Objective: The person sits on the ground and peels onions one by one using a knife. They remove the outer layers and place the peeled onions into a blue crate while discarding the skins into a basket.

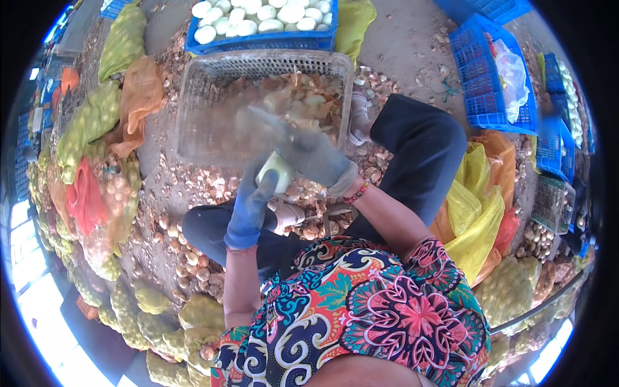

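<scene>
My left hand [252, 193], in a blue work glove, grips a pale peeled onion [274, 173] near the front rim of a worn plastic crate [350, 104]. Just right of it is my right hand [316, 157], in a greyish glove and blurred. It holds what looks like a knife, its blurred blade [266, 121] angled up and left over the crate. The handle is hidden in the glove. Loose onion skins and onion pieces [309, 99] lie inside the crate, mostly towards its right side.
Beyond the crate stands a blue plastic crate [261, 44] of peeled onions. Mesh sacks of onions [89, 126] line the left. Unpeeled onions [193, 266] lie by my left leg. Blue crates [488, 80] and empty-looking yellow sacks [474, 208] are at right. Skins litter the floor.
</scene>
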A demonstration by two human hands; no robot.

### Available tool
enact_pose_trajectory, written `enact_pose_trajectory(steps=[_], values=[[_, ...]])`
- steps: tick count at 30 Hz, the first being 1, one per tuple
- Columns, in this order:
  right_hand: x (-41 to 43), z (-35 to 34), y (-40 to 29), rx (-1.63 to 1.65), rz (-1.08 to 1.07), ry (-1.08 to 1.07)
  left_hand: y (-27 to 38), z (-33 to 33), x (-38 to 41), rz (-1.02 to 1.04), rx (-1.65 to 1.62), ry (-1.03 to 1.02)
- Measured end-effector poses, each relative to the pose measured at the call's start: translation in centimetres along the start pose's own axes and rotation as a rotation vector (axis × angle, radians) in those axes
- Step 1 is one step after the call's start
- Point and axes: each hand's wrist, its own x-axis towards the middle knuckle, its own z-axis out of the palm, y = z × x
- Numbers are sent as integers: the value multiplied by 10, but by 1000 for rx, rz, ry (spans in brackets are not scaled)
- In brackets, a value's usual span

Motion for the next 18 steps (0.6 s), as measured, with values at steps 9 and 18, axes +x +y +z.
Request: enact_pose_trajectory(steps=[9, 18], values=[[0, -7, 3, 507, 429, 96, 7, 14, -3, 171, -330, -19], [-19, 1, -3, 822, 416, -100, 18, -15, 5, 375, 299, -126]])
